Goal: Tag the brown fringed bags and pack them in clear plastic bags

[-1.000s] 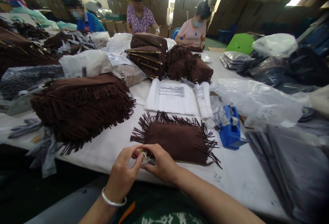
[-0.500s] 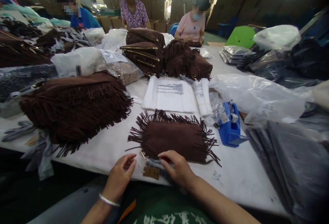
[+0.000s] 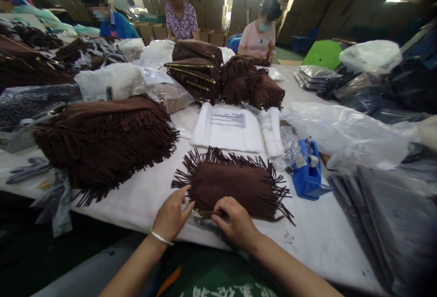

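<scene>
A flat brown fringed pouch (image 3: 235, 185) lies on the white table in front of me, its fringe spread along the far edge and both sides. My left hand (image 3: 171, 215), with a light bracelet at the wrist, is at the pouch's near left corner, thumb and index finger apart. At the near edge my right hand (image 3: 235, 224) has its fingers closed on a small brown tag (image 3: 205, 214). A pale string lies between the two hands. Part of the tag is hidden by my right fingers.
A large fringed bag (image 3: 105, 138) sits at the left. Beyond the pouch are white printed bags (image 3: 228, 128) and stacked brown bags (image 3: 196, 69). A blue tape dispenser (image 3: 307, 172) and grey plastic bags (image 3: 392, 224) stand at the right. Several people work across the table.
My left hand has moved up and right to the pouch's corner. The tag, which hung below the near edge, is now raised against it at my right fingers. The view has shifted slightly.
</scene>
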Demonstrator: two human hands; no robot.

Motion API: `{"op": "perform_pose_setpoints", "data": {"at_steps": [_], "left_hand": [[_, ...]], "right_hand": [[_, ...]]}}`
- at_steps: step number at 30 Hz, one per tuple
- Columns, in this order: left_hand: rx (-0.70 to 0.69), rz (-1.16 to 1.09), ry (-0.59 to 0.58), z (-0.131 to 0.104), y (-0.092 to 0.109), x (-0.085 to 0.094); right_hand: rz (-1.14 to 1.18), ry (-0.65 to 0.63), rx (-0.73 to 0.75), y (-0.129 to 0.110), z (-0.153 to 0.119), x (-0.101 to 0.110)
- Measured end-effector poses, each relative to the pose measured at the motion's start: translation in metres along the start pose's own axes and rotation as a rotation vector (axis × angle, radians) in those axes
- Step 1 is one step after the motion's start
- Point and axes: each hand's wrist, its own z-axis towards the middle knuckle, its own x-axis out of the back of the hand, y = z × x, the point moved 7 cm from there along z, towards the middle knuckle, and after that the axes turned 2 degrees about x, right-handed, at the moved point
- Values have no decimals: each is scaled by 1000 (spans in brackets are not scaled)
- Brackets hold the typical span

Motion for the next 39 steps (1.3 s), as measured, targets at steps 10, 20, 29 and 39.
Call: {"op": "perform_pose_setpoints", "data": {"at_steps": [10,20,29,39], "left_hand": [[107,-186,95,30,-38,24],[646,-898,155,-72,-83,-5],[727,-1483,-86,-55,-35,-43],[712,-1672,-144,8,-7,-75]], "right_hand": [[-102,97,-46,21,21,7],[-519,-233,199,-13,2,-47],[-657,-286,65,16,19,-49],[-585,-281,110,14,4,-44]]}}
